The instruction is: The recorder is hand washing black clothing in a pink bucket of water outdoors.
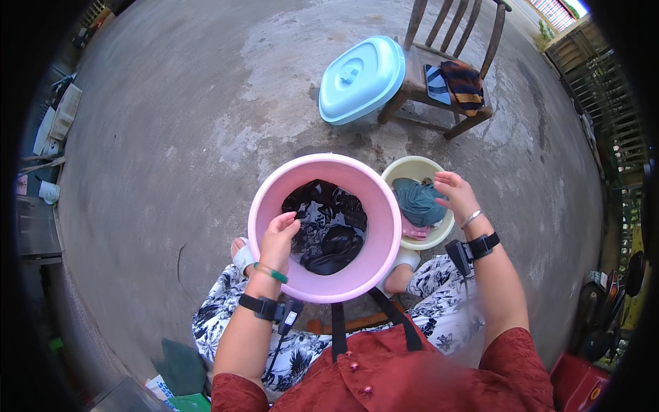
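A large pink plastic tub [381, 257] stands between my feet, with wet black cloth [337, 247] lying in water at its bottom. My left hand [278, 242] is above the tub's left side, holding nothing, its fingers a little bent. Over the right edge of a smaller pale green basin [444, 232] is my right hand [457, 195], fingers apart and empty. That basin touches or nearly touches the tub and holds a bunched teal cloth [418, 203] and a pink cloth [414, 230]. Whether my right fingertips touch the teal cloth, I cannot tell.
Ahead to the right stands a wooden chair [412, 77] bearing a phone or tablet [437, 85] and a striped dark and orange cloth [463, 85]. A light blue plastic lid [378, 62] leans against its left side. Containers line the left edge; a slatted fence [607, 103] runs along the right.
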`<state>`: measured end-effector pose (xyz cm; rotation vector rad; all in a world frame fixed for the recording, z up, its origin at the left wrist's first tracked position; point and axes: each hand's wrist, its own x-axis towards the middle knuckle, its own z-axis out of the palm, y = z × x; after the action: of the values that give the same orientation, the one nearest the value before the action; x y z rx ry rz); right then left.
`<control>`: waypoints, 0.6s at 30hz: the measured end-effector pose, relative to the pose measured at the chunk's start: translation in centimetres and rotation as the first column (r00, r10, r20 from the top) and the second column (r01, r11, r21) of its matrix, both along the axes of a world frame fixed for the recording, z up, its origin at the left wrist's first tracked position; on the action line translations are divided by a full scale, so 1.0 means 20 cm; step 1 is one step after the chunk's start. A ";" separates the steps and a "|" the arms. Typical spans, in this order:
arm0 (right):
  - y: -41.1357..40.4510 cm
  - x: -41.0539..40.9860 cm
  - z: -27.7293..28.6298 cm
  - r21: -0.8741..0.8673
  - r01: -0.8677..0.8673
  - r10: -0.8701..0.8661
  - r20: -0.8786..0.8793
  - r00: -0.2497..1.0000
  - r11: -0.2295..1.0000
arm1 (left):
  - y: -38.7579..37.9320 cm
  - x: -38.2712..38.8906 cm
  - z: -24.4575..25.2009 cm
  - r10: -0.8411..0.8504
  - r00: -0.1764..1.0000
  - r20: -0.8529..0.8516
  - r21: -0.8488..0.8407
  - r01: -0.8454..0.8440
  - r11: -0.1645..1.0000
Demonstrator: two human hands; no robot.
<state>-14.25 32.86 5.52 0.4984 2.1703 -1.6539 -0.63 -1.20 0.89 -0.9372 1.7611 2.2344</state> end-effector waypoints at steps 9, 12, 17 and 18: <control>-1.01 0.12 -0.14 0.341 -0.903 0.731 0.681 0.047 -0.260 | 0.01 0.00 0.05 0.022 0.996 -0.089 0.043 -0.018 0.999; -0.83 0.07 -0.76 0.422 -0.840 0.759 0.650 0.018 -0.341 | 0.07 -0.04 0.06 0.023 0.989 -0.145 0.143 -0.002 0.990; -1.10 0.28 -0.74 0.355 -0.929 0.567 0.788 0.239 -0.102 | -0.10 0.11 0.07 0.087 0.994 -0.068 0.119 -0.079 0.990; -1.01 0.26 -0.85 0.416 -0.900 0.503 0.754 0.422 0.133 | -0.05 0.06 0.14 0.062 0.996 -0.059 0.131 -0.054 0.990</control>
<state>-9.11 12.74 -11.58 -0.0875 2.0612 0.1148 0.63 -2.19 3.63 -0.9116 1.6108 2.4063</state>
